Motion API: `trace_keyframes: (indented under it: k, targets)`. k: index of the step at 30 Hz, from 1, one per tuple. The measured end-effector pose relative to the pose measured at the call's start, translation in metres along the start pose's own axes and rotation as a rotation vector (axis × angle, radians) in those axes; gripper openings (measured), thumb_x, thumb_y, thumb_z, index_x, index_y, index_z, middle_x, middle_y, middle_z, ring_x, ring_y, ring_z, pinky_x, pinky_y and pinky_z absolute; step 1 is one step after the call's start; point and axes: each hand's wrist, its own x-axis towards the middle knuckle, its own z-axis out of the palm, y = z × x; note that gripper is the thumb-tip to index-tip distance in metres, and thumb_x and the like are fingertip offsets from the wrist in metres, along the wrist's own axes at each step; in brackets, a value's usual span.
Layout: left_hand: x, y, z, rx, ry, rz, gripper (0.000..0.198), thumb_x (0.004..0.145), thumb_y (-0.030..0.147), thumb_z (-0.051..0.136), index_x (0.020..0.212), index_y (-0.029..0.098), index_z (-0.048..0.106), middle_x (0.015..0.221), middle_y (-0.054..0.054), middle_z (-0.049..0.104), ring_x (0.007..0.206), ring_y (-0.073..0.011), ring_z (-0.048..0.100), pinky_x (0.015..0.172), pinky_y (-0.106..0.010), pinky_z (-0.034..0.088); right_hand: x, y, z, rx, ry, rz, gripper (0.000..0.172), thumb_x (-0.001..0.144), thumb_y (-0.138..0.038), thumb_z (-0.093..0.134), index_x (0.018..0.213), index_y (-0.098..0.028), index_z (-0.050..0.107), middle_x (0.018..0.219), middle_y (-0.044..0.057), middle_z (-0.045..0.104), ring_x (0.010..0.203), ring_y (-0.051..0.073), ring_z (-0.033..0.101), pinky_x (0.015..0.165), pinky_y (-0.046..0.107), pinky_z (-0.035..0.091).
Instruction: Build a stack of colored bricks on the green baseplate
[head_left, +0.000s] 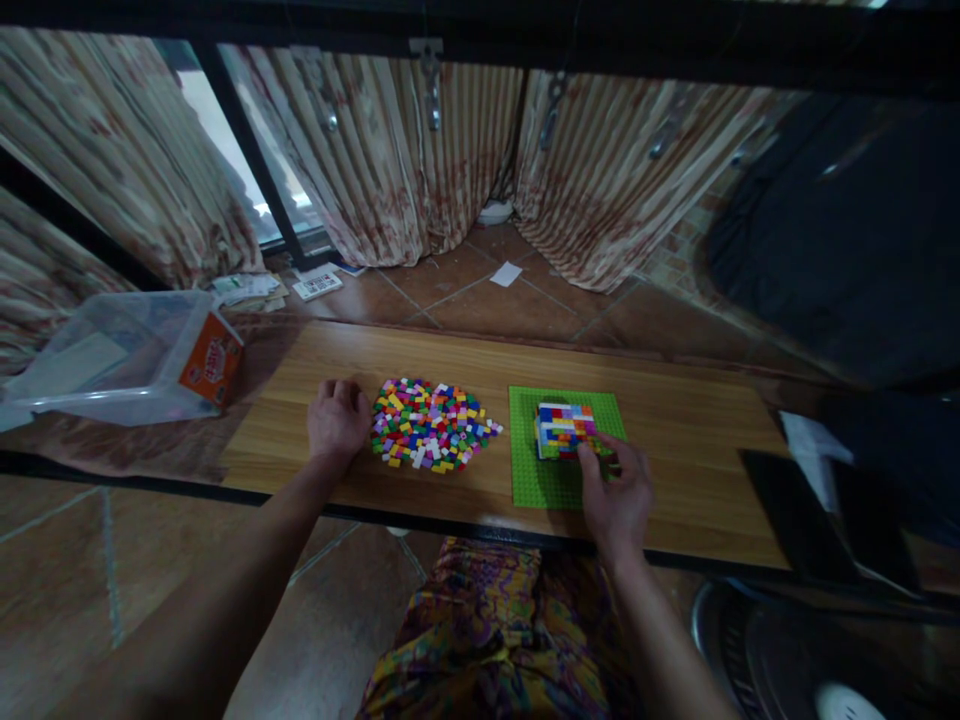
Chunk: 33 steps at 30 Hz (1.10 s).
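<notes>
A flat green baseplate (529,480) lies on the wooden board, bearing a multicoloured block of toy bricks (559,428). My right hand (621,490) is at the block's right edge, thumb and index finger closed on it. Whether a loose brick is between those fingertips I cannot tell. Left of the baseplate spreads a pile of loose toy bricks (431,425) in many colours. At the pile's left edge, my left hand (339,418) rests on the board with its fingers curled in, and no brick shows in it.
The wooden board (697,450) forms a narrow, low worktop. A clear plastic box (135,350) with an orange label stands at the left end. Dark flat objects (795,505) lie at the right end. Striped curtains (420,170) hang beyond, above a tiled floor.
</notes>
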Motion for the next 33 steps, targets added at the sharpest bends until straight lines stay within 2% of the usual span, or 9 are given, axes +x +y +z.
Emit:
trace_keyframes:
  k: [8,24,27,31,33]
  targets:
    - [0.000,0.001,-0.001,0.010,-0.001,0.006,0.032,0.085,0.032,0.044,0.100,0.015,0.065,0.106,-0.014,0.061,0.092,-0.0262,0.059,0.080,-0.037,0.045,0.003,0.005,0.012,0.030,-0.015,0.057,0.048,0.085,-0.050,0.055,0.113,-0.012,0.063,0.109,0.016,0.064,0.105,0.027,0.057,0.092,0.043,0.044]
    - [-0.001,0.000,0.002,0.023,0.012,0.017,0.028,0.085,0.030,0.042,0.096,0.016,0.065,0.103,-0.013,0.061,0.090,-0.0252,0.060,0.079,-0.036,0.045,0.001,0.017,0.022,0.131,-0.042,0.147,0.055,0.081,-0.052,0.058,0.119,-0.013,0.061,0.112,0.015,0.065,0.100,0.026,0.060,0.090,0.042,0.045]
    - [0.000,-0.001,0.004,0.020,0.016,0.013,0.029,0.085,0.031,0.042,0.097,0.016,0.064,0.102,-0.013,0.061,0.090,-0.0253,0.060,0.079,-0.036,0.045,0.002,0.011,0.015,0.157,-0.027,0.195,0.057,0.082,-0.054,0.055,0.119,-0.011,0.060,0.113,0.018,0.064,0.098,0.026,0.060,0.087,0.041,0.046]
    - [0.000,-0.003,0.006,0.007,0.015,0.012,0.029,0.086,0.031,0.042,0.098,0.017,0.064,0.104,-0.013,0.061,0.091,-0.0256,0.060,0.079,-0.036,0.045,0.003,-0.021,-0.015,0.236,0.083,0.182,0.047,0.086,-0.051,0.052,0.112,-0.014,0.063,0.109,0.015,0.065,0.094,0.024,0.061,0.082,0.039,0.047]
    - [0.000,-0.003,0.006,0.001,0.016,0.013,0.029,0.086,0.031,0.043,0.099,0.017,0.064,0.104,-0.013,0.061,0.091,-0.0254,0.060,0.079,-0.036,0.045,-0.001,-0.041,-0.038,0.430,-0.005,0.120,0.033,0.083,-0.046,0.060,0.102,-0.019,0.067,0.099,0.010,0.068,0.090,0.022,0.063,0.082,0.038,0.048]
